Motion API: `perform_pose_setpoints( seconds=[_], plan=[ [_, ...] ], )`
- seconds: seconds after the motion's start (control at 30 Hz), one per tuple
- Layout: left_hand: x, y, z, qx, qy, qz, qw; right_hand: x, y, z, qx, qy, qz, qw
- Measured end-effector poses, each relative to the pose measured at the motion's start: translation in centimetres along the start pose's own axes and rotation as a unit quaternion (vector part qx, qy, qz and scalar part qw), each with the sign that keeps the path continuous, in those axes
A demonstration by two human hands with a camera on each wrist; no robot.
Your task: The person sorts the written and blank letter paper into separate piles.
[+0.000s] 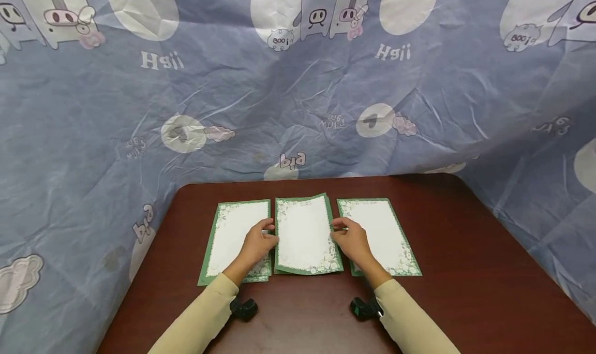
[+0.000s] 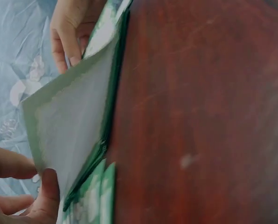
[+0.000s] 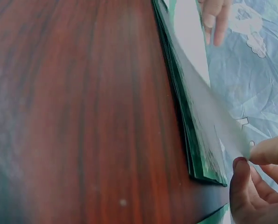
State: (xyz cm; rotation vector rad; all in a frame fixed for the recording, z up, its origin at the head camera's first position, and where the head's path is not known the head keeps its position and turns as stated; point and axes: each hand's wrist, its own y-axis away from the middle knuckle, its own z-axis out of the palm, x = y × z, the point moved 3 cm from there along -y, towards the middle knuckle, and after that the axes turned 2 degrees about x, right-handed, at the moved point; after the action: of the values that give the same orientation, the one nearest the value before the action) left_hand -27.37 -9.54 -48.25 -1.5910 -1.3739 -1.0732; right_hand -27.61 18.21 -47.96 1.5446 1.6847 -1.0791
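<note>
A white sheet of paper with a green border and printed flowers lies over the middle stack, its edges bowed upward. My left hand pinches its left edge between thumb and forefinger. On the opposite edge, the thumb and forefinger of my right hand pinch the same sheet. In the left wrist view the lifted sheet shows its pale side. Under it, the right wrist view shows the layered green edges of a paper stack.
To the left lies a group of matching sheets, slightly fanned at the bottom. Another matching sheet is on the right, partly behind my right forearm. All rest on a dark red-brown table, with a blue printed cloth behind it.
</note>
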Motion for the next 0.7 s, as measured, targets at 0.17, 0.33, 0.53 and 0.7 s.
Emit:
perform_pose_setpoints(
  seconds=[0.17, 0.33, 0.53, 0.7],
  plan=[
    [-0.2, -0.3, 0.9, 0.009, 0.018, -0.010, 0.9998, 0.7, 0.0, -1.0, 0.013, -0.020, 0.020, 0.9995],
    [1.0, -0.6, 1.8, -0.006, 0.026, 0.008, 0.9996, 1.3, 0.1, -2.8, 0.035, -0.033, 0.043, 0.9979],
    [2.7, -1.5, 4.0, -0.029, 0.014, 0.030, 0.9990, 1.7, 0.6, -5.6, 0.050, -0.019, 0.065, 0.9964],
    [3.7, -2.3, 6.4, -0.052, -0.008, 0.037, 0.9979, 2.2, 1.0, -7.5, 0.060, 0.011, 0.064, 0.9961]
  ],
)
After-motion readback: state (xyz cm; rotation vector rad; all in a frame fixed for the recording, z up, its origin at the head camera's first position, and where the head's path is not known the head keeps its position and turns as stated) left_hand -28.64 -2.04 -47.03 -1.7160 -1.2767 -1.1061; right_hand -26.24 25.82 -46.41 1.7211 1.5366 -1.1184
